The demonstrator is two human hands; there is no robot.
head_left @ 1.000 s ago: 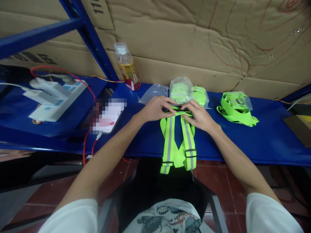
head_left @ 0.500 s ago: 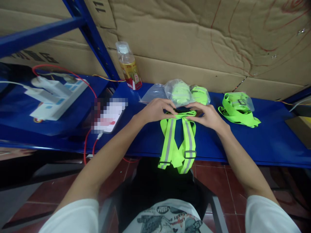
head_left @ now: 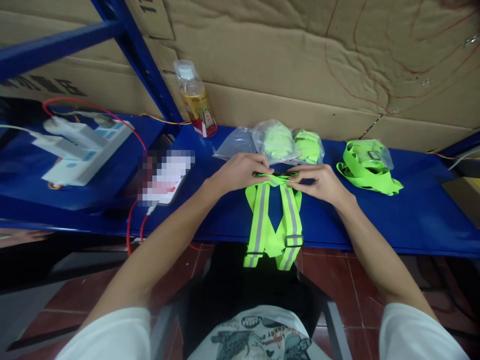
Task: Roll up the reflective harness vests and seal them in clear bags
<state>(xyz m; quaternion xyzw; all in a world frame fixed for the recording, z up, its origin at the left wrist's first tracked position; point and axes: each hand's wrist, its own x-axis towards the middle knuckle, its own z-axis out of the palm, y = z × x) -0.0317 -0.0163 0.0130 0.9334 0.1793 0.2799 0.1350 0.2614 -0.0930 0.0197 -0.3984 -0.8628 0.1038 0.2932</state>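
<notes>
Neon-yellow reflective straps (head_left: 258, 220) with grey stripes and dark buckles hang down over the front edge of the blue table. My left hand (head_left: 245, 172) pinches the gathered upper end of these straps from the left. From the right, my right hand (head_left: 318, 182) grips the same bunched band between thumb and fingers. A dark piece shows between the two hands, partly hidden by the fingers. Just behind them lie a clear bag with a neon roll (head_left: 277, 142) and a second bagged neon roll (head_left: 309, 146).
More neon straps (head_left: 369, 170) lie in a heap at the right. A drink bottle (head_left: 198, 107) stands at the back, near a blue shelf post (head_left: 146, 75). At the left are a phone (head_left: 167, 177) on a red cable and a white power strip (head_left: 90, 155). Cardboard (head_left: 270, 60) backs the table.
The fingers have shifted slightly on the band, and its folded upper end looks flatter and more twisted between my hands. The hanging straps have barely moved.
</notes>
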